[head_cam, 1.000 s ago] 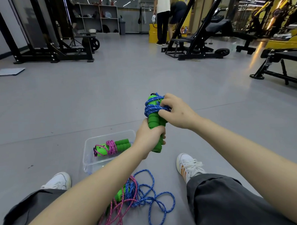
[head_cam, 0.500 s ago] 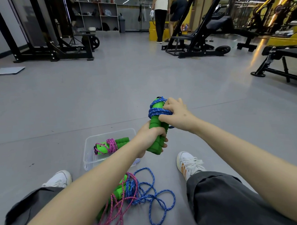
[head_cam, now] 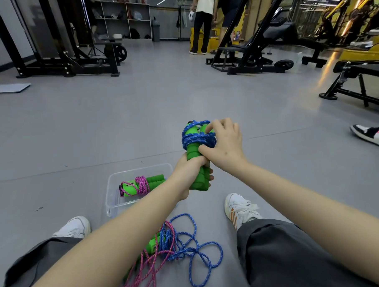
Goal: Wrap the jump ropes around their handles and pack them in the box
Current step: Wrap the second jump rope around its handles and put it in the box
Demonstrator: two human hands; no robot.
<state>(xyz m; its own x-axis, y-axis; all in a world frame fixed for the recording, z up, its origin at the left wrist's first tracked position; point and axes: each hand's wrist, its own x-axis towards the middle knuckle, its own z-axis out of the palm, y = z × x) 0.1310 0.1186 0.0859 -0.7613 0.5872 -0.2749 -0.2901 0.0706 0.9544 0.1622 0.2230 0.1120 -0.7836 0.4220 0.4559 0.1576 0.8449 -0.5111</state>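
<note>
L hand (head_cam: 191, 171) grips green handles (head_cam: 195, 156) upright above the floor, R hand (head_cam: 224, 146) pinching blue rope (head_cam: 197, 139) wound round their top; pink-wrapped pair (head_cam: 140, 185) lies in clear box (head_cam: 112, 196).

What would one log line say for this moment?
left hand: holds green handles | right hand: tucking blue rope | clear box: one pink-roped bundle
</note>
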